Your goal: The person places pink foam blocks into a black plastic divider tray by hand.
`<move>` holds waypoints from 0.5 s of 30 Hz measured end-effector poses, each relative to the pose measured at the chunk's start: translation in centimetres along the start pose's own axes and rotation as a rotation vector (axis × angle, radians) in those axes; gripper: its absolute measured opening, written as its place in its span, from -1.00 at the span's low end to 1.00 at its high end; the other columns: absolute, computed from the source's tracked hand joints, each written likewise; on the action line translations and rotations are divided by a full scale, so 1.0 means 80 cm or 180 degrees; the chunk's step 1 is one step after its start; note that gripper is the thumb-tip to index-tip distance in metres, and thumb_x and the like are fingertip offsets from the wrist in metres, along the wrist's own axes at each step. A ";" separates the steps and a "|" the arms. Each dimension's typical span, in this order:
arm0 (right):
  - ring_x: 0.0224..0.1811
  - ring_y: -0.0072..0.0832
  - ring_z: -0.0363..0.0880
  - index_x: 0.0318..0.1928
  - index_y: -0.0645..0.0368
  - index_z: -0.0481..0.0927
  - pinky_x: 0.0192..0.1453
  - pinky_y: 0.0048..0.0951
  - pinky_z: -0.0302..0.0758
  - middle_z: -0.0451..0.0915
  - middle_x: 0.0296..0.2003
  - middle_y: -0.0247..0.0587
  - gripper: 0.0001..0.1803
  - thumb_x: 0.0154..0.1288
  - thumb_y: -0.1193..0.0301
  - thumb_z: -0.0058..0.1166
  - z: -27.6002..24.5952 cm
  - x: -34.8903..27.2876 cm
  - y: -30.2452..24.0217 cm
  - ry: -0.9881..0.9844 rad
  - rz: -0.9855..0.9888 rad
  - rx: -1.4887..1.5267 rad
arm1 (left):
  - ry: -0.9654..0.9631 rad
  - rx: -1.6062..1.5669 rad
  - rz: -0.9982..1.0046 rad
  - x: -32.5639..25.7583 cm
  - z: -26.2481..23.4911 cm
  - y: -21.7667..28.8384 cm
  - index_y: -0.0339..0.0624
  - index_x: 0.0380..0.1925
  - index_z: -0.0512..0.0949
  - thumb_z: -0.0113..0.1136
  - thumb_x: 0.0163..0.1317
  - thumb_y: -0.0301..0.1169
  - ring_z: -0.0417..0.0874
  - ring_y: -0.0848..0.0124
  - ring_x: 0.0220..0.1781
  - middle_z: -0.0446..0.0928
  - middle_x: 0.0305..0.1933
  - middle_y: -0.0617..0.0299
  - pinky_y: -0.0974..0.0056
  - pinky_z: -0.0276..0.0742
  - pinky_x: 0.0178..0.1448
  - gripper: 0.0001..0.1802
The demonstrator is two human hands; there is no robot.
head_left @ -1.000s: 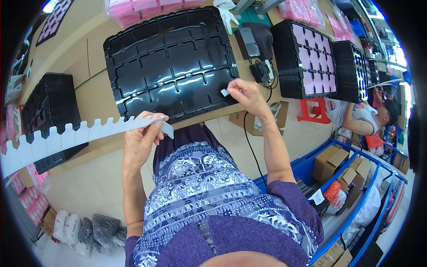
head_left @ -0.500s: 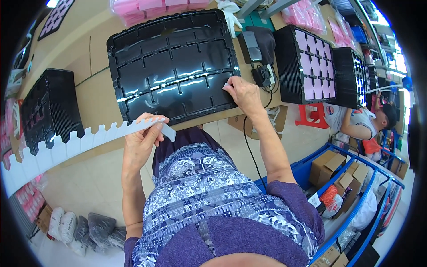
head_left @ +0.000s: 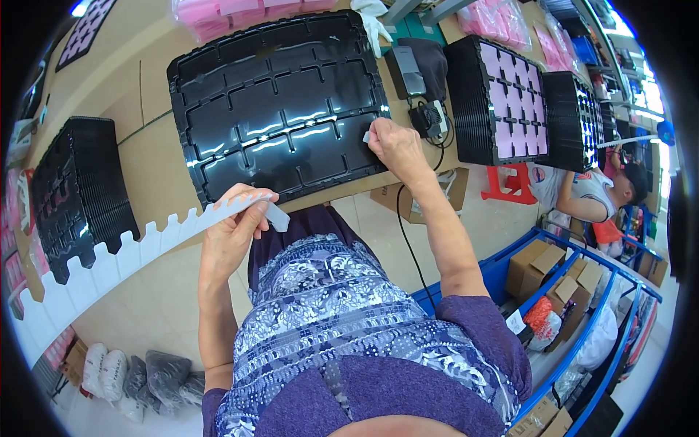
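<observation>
Two hands of mine are at work, and I take the black tray (head_left: 255, 91) lying on the surface (head_left: 153, 160) as my clock dial. At 7 o'clock, by the tray's near edge, my left hand (head_left: 234, 231) pinches the white strip (head_left: 116, 266) near one end between thumb and fingers; a short bent end pokes out past them toward 5 o'clock. The rest of the strip, notched along its upper edge, sweeps away in a curve toward 8 o'clock, widening in view. Between 3 and 4 o'clock my right hand (head_left: 397, 149) is closed, fingers curled in, with a small white piece (head_left: 366, 137) showing at the fingertips over the tray; whether it touches the plastic I cannot tell. One pile of black trays (head_left: 95, 175) stands at 8 o'clock, and a pink-filled stack (head_left: 466, 109) at 3 o'clock. Nearer, between 2 and 3, sits a dark box (head_left: 408, 71), with a white glove (head_left: 373, 29) between 1 and 2. Pink packs (head_left: 240, 11) lie at 11. Farther out, toward 4 o'clock, are a red stool (head_left: 510, 182) and a blue cart (head_left: 611, 335) holding cartons (head_left: 535, 266).
</observation>
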State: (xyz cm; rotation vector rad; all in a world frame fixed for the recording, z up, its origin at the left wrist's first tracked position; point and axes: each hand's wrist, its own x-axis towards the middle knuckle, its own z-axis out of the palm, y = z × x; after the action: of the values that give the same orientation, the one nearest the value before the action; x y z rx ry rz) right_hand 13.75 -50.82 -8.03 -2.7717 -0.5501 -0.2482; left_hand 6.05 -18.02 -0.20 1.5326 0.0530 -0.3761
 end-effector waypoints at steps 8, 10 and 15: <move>-0.51 -0.20 0.61 -0.38 0.17 0.38 -0.46 -0.27 0.54 0.51 -0.54 -0.14 -0.80 0.20 0.53 0.18 -0.004 -0.002 -0.017 -0.0348 -0.0689 -0.0046 | -0.0060 0.0001 -0.0042 -0.004 0.001 -0.004 -0.23 -0.07 0.68 0.15 0.44 -0.51 0.55 0.63 -0.43 0.65 -0.19 0.31 0.51 0.45 -0.43 -0.83; -0.52 -0.20 0.60 -0.37 0.18 0.38 -0.47 -0.30 0.53 0.49 -0.55 -0.14 -0.81 0.21 0.52 0.18 -0.008 -0.007 -0.015 -0.0540 -0.0900 0.0127 | -0.0085 0.0034 -0.0014 -0.007 0.002 -0.003 -0.23 -0.03 0.66 0.15 0.43 -0.52 0.55 0.64 -0.43 0.65 -0.20 0.31 0.52 0.44 -0.44 -0.81; -0.60 -0.72 0.38 -0.35 0.15 0.42 -0.56 -0.68 0.33 0.57 -0.41 -0.24 -0.84 0.37 0.48 0.13 -0.020 -0.035 -0.017 -0.0179 0.2196 0.4858 | 0.0273 -0.0248 -0.0151 -0.011 -0.011 0.002 -0.21 -0.05 0.54 0.17 0.40 -0.54 0.52 0.67 -0.51 0.61 -0.41 0.26 0.54 0.36 -0.47 -0.84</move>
State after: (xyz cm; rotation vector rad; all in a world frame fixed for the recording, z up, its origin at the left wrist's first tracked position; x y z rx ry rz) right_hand 10.48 -51.14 -6.80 -1.3068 0.2269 0.3081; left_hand 5.45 -17.00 0.17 1.4717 0.1697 -0.3422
